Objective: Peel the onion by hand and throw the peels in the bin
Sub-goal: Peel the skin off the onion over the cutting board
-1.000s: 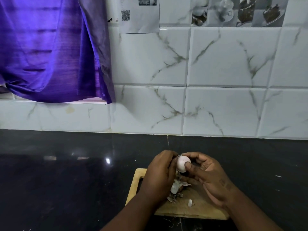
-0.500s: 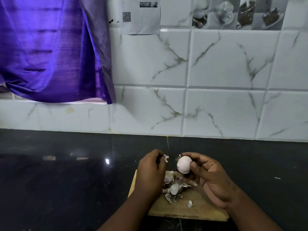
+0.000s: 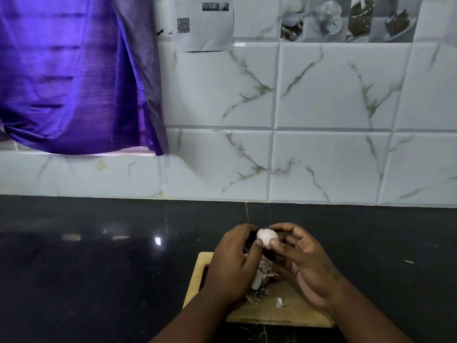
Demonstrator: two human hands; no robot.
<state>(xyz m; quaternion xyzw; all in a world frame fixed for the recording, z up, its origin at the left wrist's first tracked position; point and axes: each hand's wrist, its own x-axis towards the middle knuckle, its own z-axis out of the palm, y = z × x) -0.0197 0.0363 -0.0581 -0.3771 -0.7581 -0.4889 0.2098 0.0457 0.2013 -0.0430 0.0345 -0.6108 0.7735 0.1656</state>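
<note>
I hold the onion (image 3: pixel 267 238) just above the far edge of the cutting board (image 3: pixel 296 315), with both hands closed round it. My right hand (image 3: pixel 304 263) cradles it — fingers curled over the top, thumb pressed on the near side. My left hand (image 3: pixel 233 268) comes in from the board's left side, thumb tip on the skin and fingers wrapped behind, where I cannot see them.

The onion looks mostly pale and bare, so I judge only thin scraps are left. To do this well I should catch a loose edge with my left thumbnail and draw it toward the root, turning the bulb with my right fingers rather than squeezing — it looks slick.

Both wrists hover over the board, so scraps would fall on the pile of peels (image 3: pixel 263 278) at its middle. No bin is in view.
</note>
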